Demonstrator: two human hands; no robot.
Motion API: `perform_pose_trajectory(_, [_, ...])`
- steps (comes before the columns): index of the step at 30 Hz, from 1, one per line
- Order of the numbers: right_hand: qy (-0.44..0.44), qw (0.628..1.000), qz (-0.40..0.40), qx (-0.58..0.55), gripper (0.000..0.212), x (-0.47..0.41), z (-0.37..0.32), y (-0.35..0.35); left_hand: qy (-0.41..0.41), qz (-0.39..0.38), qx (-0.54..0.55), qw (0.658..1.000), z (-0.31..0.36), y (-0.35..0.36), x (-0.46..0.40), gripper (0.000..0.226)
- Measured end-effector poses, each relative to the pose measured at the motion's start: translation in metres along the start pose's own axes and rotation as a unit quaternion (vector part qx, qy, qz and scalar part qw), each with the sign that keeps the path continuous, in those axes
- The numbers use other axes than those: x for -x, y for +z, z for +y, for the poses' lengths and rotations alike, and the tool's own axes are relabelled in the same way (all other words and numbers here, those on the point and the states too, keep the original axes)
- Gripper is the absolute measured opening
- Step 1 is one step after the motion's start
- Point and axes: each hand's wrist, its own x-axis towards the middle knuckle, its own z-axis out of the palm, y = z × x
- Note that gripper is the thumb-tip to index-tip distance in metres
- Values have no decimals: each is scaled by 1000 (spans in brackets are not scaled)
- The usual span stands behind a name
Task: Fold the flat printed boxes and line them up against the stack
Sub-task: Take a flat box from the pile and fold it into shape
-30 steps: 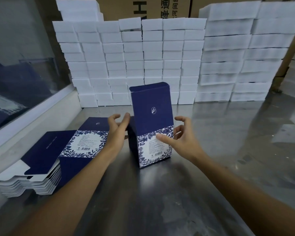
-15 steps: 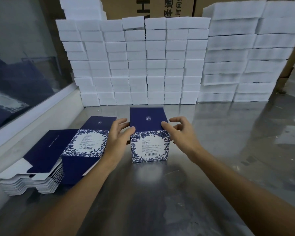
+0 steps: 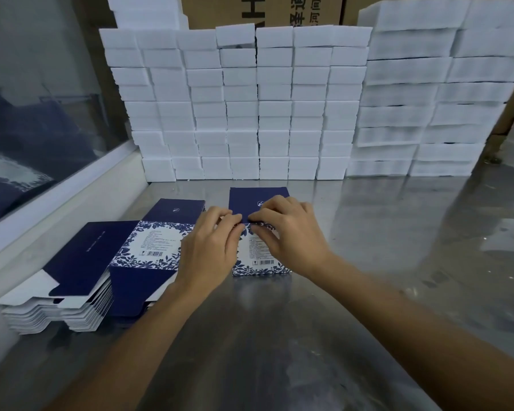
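- Stack (image 3: 244,114) of white blocks lies straight ahead of my hands, beyond bare table (image 3: 368,232).
- Box (image 3: 257,200) lies between, long axis pointing at it.
- Left hand (image 3: 208,250) and right hand (image 3: 288,232) pinch its near top edge, equally close.

The left hand (image 3: 208,247) and right hand (image 3: 291,232) cover the middle and left portion of the folded box (image 3: 258,197), so the near edge of its navy top panel, its left side and the exact contact of the fingers (image 3: 235,223) cannot be determined. The printed text and barcode on the box and on the pile of flat boxes (image 3: 149,244) are too small to read. The top and right edges crop the white stack (image 3: 273,114) and the lettering on the brown cartons (image 3: 279,10) behind it, and the window (image 3: 42,99) shows only blurred dark shapes.
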Motion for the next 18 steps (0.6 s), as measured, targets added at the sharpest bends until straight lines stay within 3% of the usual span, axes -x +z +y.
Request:
perform_pose_trajectory(7, [-3,998,50,-31,14,2,-5,14,-22,4,27,999,4,-1,0,18])
perform_pose_trajectory(13, [-9,996,21,-84,15,-1,8,8,-57,-6,43,997,3,0,2,19])
perform_pose_trajectory(18, [64,983,62,-159,14,12,23,6,-81,-5,68,994,5,3,4,20])
